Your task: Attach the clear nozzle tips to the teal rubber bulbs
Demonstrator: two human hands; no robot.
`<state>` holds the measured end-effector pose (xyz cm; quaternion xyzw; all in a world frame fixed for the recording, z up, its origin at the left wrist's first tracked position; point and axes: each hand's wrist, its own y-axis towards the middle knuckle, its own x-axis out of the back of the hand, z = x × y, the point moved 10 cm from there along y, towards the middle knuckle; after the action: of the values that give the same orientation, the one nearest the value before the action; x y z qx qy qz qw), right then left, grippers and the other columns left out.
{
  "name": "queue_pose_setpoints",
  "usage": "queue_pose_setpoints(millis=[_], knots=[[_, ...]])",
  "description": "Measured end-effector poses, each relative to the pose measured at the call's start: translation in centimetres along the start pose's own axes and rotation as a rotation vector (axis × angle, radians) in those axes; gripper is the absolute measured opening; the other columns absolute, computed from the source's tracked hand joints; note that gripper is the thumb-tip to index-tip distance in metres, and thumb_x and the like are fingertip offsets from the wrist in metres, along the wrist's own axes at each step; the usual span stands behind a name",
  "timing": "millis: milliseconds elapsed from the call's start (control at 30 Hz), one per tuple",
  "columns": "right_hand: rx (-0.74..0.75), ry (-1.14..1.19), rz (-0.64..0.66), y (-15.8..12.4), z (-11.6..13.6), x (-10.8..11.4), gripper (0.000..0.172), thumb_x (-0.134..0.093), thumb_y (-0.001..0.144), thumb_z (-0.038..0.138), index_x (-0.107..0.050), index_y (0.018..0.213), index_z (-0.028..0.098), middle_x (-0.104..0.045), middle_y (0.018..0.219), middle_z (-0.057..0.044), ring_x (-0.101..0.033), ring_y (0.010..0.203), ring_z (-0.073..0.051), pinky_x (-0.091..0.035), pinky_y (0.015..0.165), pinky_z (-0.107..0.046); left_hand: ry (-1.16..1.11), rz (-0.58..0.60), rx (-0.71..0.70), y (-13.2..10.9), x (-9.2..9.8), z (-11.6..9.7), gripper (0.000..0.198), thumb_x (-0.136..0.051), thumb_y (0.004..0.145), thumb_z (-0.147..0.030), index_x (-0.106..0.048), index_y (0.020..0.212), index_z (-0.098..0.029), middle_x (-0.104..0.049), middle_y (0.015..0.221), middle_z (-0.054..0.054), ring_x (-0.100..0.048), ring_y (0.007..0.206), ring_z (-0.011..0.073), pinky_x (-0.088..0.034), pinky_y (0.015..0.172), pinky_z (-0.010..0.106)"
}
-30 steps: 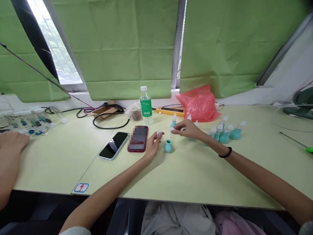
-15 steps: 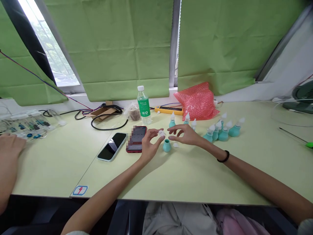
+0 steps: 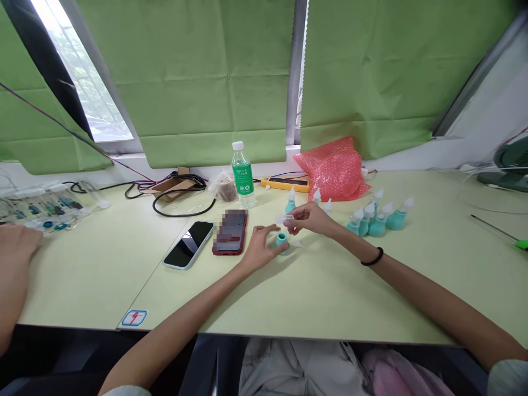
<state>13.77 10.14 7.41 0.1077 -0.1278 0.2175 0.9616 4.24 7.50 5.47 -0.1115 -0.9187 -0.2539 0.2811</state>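
Observation:
My left hand (image 3: 259, 248) rests on the pale table (image 3: 330, 286) with its fingers closed round a small teal bulb (image 3: 282, 241). Just above it my right hand (image 3: 310, 219) pinches a small clear white cap piece (image 3: 284, 219). Another white tip (image 3: 297, 243) lies on the table right of the bulb. Behind my right hand stand three assembled teal bottles with white nozzles (image 3: 290, 201). A group of several more teal bottles (image 3: 377, 219) stands to the right.
A black phone (image 3: 188, 252) and a red phone (image 3: 231, 238) lie left of my hands. A green-labelled water bottle (image 3: 242, 176), pink bubble wrap (image 3: 332, 169), a yellow tool (image 3: 284, 183) and black cables (image 3: 177, 192) sit behind. Another person's hand (image 3: 16, 242) rests far left.
The clear cap piece has passed from my left hand to my right. My left hand dropped onto the teal bulb and took hold of it. My right hand rose slightly.

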Motion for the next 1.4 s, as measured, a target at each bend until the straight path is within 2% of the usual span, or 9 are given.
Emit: queue_pose_setpoints(millis=[100, 300, 433, 600, 700, 833, 967, 1267, 1400], knots=[[0.025, -0.211, 0.0, -0.2, 0.3, 1.0, 0.036, -0.066, 0.053, 0.035, -0.063, 0.079, 0.009, -0.063, 0.062, -0.006, -0.057, 0.057, -0.015, -0.048, 0.054, -0.025, 0.052, 0.073, 0.031, 0.2, -0.9, 1.0, 0.029, -0.053, 0.067, -0.037, -0.057, 0.09, -0.02, -0.057, 0.093, 0.004, -0.047, 0.092, 0.0189, -0.038, 0.08, 0.032], [0.236, -0.546, 0.008, -1.0, 2.9, 0.7, 0.035, -0.064, 0.056, 0.035, -0.065, 0.083, 0.011, -0.065, 0.066, -0.006, -0.057, 0.056, -0.014, -0.044, 0.051, -0.021, 0.009, -0.113, -0.032, 0.7, 1.7, 0.2, 0.018, -0.055, 0.061, -0.023, -0.056, 0.078, -0.016, -0.053, 0.077, 0.001, -0.049, 0.072, 0.0113, -0.04, 0.066, 0.022], [0.335, -0.635, 0.013, -1.5, 4.0, -0.4, 0.033, -0.061, 0.061, 0.033, -0.064, 0.085, 0.01, -0.065, 0.067, -0.007, -0.056, 0.056, -0.012, -0.043, 0.053, -0.021, 0.075, -0.15, -0.09, 0.6, 2.3, -0.9, 0.01, -0.054, 0.058, -0.018, -0.055, 0.067, -0.015, -0.044, 0.07, -0.001, -0.044, 0.063, 0.009, -0.036, 0.058, 0.019], [0.424, -0.755, 0.05, -1.8, 4.6, -1.9, 0.028, -0.056, 0.067, 0.033, -0.064, 0.082, 0.011, -0.062, 0.06, -0.005, -0.052, 0.051, -0.01, -0.037, 0.049, -0.02, 0.109, -0.047, -0.026, 0.7, 1.1, 0.0, 0.005, -0.051, 0.057, -0.018, -0.049, 0.058, -0.014, -0.042, 0.058, -0.004, -0.039, 0.054, 0.0069, -0.03, 0.049, 0.018], [0.471, -0.855, 0.091, -2.1, 4.5, -2.8, 0.025, -0.053, 0.07, 0.031, -0.063, 0.081, 0.011, -0.06, 0.057, -0.005, -0.049, 0.049, -0.01, -0.034, 0.049, -0.02, 0.123, 0.036, 0.022, 0.6, 0.4, 0.8, 0.013, -0.05, 0.059, -0.024, -0.048, 0.053, -0.013, -0.035, 0.048, -0.005, -0.033, 0.048, 0.0059, -0.025, 0.045, 0.019], [0.501, -0.955, 0.118, -2.3, 4.2, -3.5, 0.024, -0.05, 0.074, 0.028, -0.061, 0.085, 0.01, -0.059, 0.062, -0.006, -0.05, 0.053, -0.011, -0.033, 0.051, -0.022, 0.131, 0.091, 0.033, 0.6, 0.1, 0.9, 0.026, -0.052, 0.059, -0.035, -0.046, 0.049, -0.012, -0.032, 0.047, -0.005, -0.029, 0.046, 0.0054, -0.021, 0.044, 0.02], [0.514, -0.998, 0.101, -2.3, 4.5, -3.6, 0.024, -0.049, 0.075, 0.026, -0.06, 0.087, 0.01, -0.058, 0.062, -0.007, -0.049, 0.056, -0.012, -0.032, 0.052, -0.022, 0.073, 0.096, 0.047, 0.6, 0.1, 1.1, 0.029, -0.054, 0.057, -0.039, -0.046, 0.049, -0.012, -0.032, 0.048, -0.005, -0.029, 0.046, 0.0053, -0.02, 0.042, 0.019], [0.51, -0.95, 0.129, -2.5, 5.0, -3.8, 0.027, -0.048, 0.074, 0.03, -0.061, 0.088, 0.011, -0.056, 0.058, -0.006, -0.048, 0.053, -0.012, -0.032, 0.051, -0.022, -0.156, 0.185, 0.201, 0.2, -1.1, 2.6, 0.027, -0.056, 0.055, -0.037, -0.046, 0.054, -0.013, -0.033, 0.049, -0.005, -0.03, 0.044, 0.0051, -0.022, 0.04, 0.018], [0.486, -0.85, 0.166, -2.5, 4.8, -3.8, 0.026, -0.048, 0.073, 0.033, -0.062, 0.081, 0.012, -0.055, 0.056, -0.004, -0.046, 0.051, -0.011, -0.031, 0.051, -0.023, -0.087, 0.196, 0.136, 0.3, -0.9, 1.8, 0.023, -0.055, 0.057, -0.035, -0.049, 0.054, -0.012, -0.034, 0.049, -0.005, -0.031, 0.045, 0.0053, -0.022, 0.041, 0.018]])
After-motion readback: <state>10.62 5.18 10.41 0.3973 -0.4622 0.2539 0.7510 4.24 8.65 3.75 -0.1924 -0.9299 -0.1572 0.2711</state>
